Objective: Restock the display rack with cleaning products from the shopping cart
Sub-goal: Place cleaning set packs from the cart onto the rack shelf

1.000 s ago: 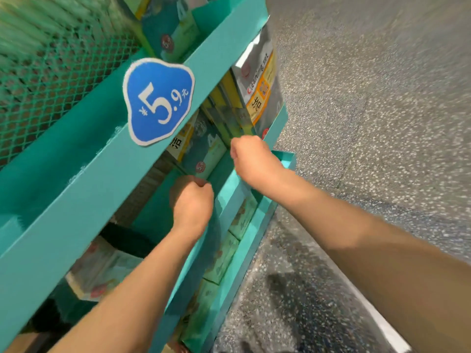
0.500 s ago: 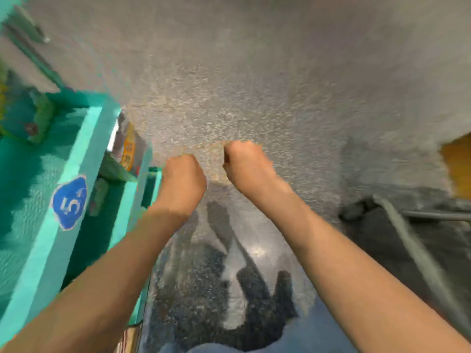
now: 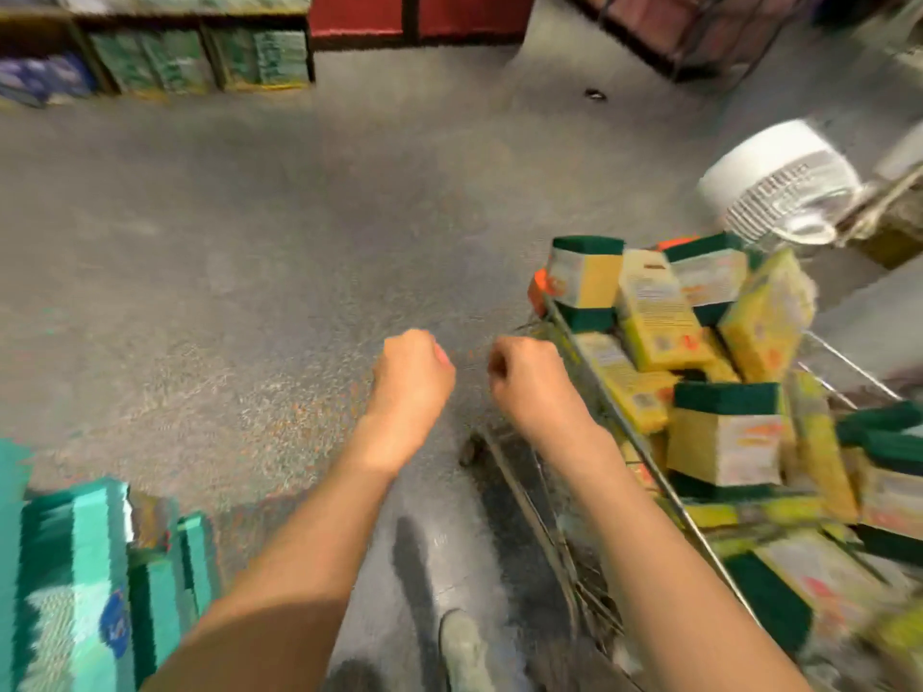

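Empty hands near the cart of sponge packs.
Left hand [image 3: 414, 374] and right hand [image 3: 524, 379] look curled on nothing, apparently ready to reach into the cart [image 3: 589, 382] for sponge packs [image 3: 724, 442].

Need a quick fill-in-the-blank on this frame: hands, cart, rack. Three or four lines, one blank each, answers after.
1. Both the left hand and the right hand have curled fingers and hold ____.
2. The shopping cart is piled with yellow-and-____ sponge packs.
3. The cart stands on the person's ____ side.
4. The teal display rack shows at the lower ____ corner of the view.

Missing words: nothing; green; right; left
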`<state>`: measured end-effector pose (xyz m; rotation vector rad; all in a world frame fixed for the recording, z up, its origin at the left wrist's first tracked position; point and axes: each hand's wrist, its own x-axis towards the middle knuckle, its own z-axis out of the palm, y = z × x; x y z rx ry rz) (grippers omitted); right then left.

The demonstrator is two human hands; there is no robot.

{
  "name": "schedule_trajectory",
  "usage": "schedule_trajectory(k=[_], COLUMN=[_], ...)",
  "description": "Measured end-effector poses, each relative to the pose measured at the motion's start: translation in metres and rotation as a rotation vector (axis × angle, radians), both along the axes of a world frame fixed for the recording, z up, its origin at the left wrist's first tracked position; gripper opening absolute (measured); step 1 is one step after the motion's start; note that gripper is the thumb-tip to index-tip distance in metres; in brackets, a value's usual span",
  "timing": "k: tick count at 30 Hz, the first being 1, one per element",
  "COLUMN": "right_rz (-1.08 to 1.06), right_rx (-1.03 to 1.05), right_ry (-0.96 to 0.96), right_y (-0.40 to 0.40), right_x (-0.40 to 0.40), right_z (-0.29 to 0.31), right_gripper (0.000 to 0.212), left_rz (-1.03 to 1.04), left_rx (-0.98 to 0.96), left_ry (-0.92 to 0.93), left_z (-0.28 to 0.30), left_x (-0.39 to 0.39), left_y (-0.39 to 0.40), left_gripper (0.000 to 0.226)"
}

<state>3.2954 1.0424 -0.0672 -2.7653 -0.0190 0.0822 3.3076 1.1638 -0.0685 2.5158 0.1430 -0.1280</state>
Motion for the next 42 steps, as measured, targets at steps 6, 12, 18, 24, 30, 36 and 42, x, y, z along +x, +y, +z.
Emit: schedule_trajectory(k=[6,12,18,24,30,36,42], right_rz=[-0.19,-0.424,-0.741,-1.181,-1.346,-1.279,-1.257], right_rx=[0.03,0.195,0.434,0.938,0.889,1.036,1.156], right_ry=[-0.107,-0.13,-0.19,-0.261,-0.213,-0.093,-0.008], right_y=[-0.079,-0.157,-0.24,-0.32,-0.367,-0.389,-0.384], right_x=[-0.022,-0.041,-0.038,-0.001,0.039,0.053,0.064], right_z=[0.062,0.079,0.072,0.035,0.004,-0.016,-0.046], right_gripper=[0.016,0.013,0.007,0.019,0.015,0.016,0.023], left_rz=[-0.13,-0.276,-0.178,0.099,-0.144,-0.223,-0.222], left_rx=[-0.15,-0.182,-0.728,-0.937,-0.568,-0.415,-0.445], left_ry=[-0.037,0.019,0.329,0.486,0.291,0.31,0.31], left_z=[0.051,0.057,0.052,0.029,0.011,-0.011,-0.019], left_x=[0.012,0.019,0.043,0.09,0.114,0.114,0.108], left_y=[-0.088,-0.156,-0.221,-0.304,-0.373,-0.404,-0.411], left_gripper=[0.023,0.022,0.015,0.027,0.04,0.055,0.023])
